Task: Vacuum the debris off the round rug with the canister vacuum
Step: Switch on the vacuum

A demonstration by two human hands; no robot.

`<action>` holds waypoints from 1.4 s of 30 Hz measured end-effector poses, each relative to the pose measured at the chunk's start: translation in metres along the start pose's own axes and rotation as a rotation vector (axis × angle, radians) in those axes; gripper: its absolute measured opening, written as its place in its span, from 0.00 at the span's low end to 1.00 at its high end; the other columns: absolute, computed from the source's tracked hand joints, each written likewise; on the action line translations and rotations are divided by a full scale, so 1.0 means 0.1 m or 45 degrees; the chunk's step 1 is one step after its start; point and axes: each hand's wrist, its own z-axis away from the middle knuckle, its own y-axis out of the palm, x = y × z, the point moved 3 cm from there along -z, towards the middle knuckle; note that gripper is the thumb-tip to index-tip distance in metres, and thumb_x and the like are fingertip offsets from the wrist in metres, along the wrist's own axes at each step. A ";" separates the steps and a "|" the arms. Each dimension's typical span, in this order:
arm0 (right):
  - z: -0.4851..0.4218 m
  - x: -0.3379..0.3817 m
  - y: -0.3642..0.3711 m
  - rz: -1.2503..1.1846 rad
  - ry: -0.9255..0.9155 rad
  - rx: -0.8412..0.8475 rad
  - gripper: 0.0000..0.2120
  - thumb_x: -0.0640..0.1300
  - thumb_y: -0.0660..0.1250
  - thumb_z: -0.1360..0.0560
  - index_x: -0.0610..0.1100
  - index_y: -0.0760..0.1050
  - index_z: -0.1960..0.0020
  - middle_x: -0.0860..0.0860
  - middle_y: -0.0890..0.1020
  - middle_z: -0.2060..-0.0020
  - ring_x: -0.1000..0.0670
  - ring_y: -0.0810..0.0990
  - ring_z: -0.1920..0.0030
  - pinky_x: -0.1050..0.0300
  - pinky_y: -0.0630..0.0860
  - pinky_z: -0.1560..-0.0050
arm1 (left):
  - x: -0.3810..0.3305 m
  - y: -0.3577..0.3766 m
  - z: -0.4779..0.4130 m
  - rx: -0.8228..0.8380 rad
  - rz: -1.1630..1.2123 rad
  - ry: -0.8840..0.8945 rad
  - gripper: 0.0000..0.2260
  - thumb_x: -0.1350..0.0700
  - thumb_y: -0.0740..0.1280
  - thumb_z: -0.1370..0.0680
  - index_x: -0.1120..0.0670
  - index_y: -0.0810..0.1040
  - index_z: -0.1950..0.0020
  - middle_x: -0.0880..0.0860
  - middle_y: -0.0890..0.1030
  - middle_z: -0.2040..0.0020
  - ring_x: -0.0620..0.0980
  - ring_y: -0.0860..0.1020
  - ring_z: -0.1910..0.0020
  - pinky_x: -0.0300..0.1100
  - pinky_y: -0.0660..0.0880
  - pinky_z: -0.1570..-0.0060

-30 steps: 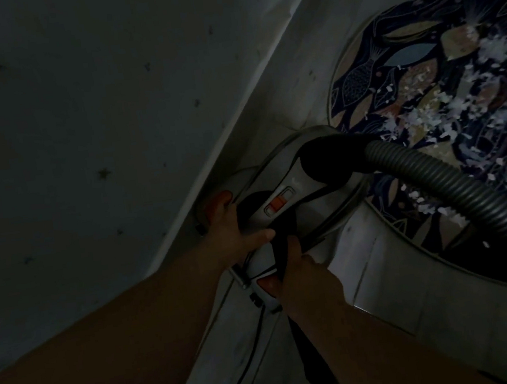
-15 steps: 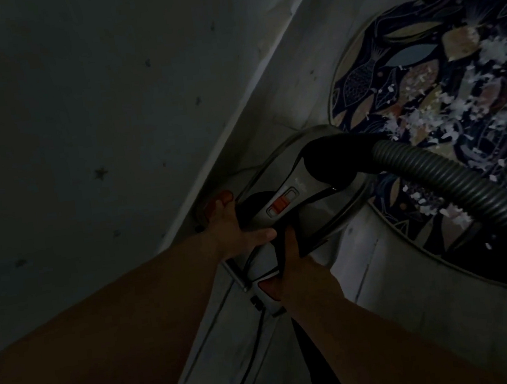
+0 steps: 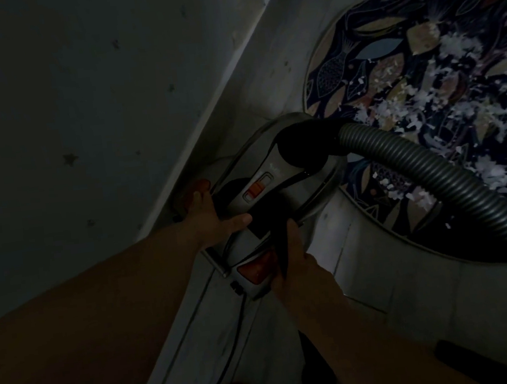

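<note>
Head view: a very dim room, with a pale wall (image 3: 62,103) flecked with dark star marks on the left and pale floor planks (image 3: 400,301) running along its skirting. The round rug (image 3: 387,50), dark with fish and leaf shapes, lies at the upper right and is cut off by the frame's right edge. White debris (image 3: 457,51) is scattered thickly over its middle.

The silver canister vacuum (image 3: 309,191) stands on the floor with its front end overlapping the rug's near rim. Its ribbed grey hose (image 3: 466,186) arcs out over the rug and leaves the frame at the right, so the nozzle is not visible. A cord (image 3: 236,329) trails from its rear and fades into shadow. A reddish shape at the bottom edge is too dark to identify.

The left hand (image 3: 208,219) lies flat on the vacuum's rear left side, fingers spread, thumb stretched across the top and fingertips beside a red button (image 3: 201,185). The right hand (image 3: 294,259) curls round the black handle (image 3: 272,218), just behind the orange slider (image 3: 255,189). Both hands are well short of the debris.
</note>
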 end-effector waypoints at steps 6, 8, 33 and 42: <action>0.09 0.10 -0.12 -0.074 -0.061 -0.049 0.39 0.57 0.55 0.19 0.54 0.27 0.25 0.46 0.76 0.49 0.52 0.71 0.65 0.65 0.61 0.71 | 0.01 0.04 0.03 0.023 -0.063 -0.033 0.53 0.34 0.66 0.31 0.55 0.34 0.24 0.53 0.32 0.24 0.53 0.38 0.24 0.48 0.45 0.24; 0.11 0.14 -0.13 -0.093 -0.177 -0.185 0.39 0.65 0.48 0.25 0.52 0.29 0.25 0.47 0.78 0.49 0.51 0.74 0.64 0.62 0.66 0.70 | 0.05 0.05 0.02 0.029 -0.038 -0.038 0.53 0.35 0.67 0.31 0.55 0.34 0.23 0.54 0.32 0.24 0.54 0.38 0.24 0.49 0.46 0.24; -0.54 0.71 -0.63 -0.153 -0.226 -0.093 0.40 0.46 0.59 0.19 0.51 0.33 0.22 0.40 0.77 0.51 0.44 0.77 0.59 0.59 0.67 0.67 | 0.08 -0.06 -0.05 0.070 -0.006 0.005 0.54 0.33 0.66 0.33 0.52 0.33 0.23 0.52 0.33 0.23 0.52 0.38 0.24 0.51 0.47 0.25; -0.47 0.71 -0.81 -0.218 -0.229 -0.189 0.40 0.46 0.59 0.19 0.54 0.30 0.23 0.41 0.78 0.54 0.46 0.75 0.63 0.59 0.66 0.68 | 0.03 -0.08 0.06 0.044 0.032 0.076 0.51 0.25 0.58 0.34 0.48 0.36 0.23 0.49 0.34 0.23 0.50 0.39 0.23 0.48 0.44 0.25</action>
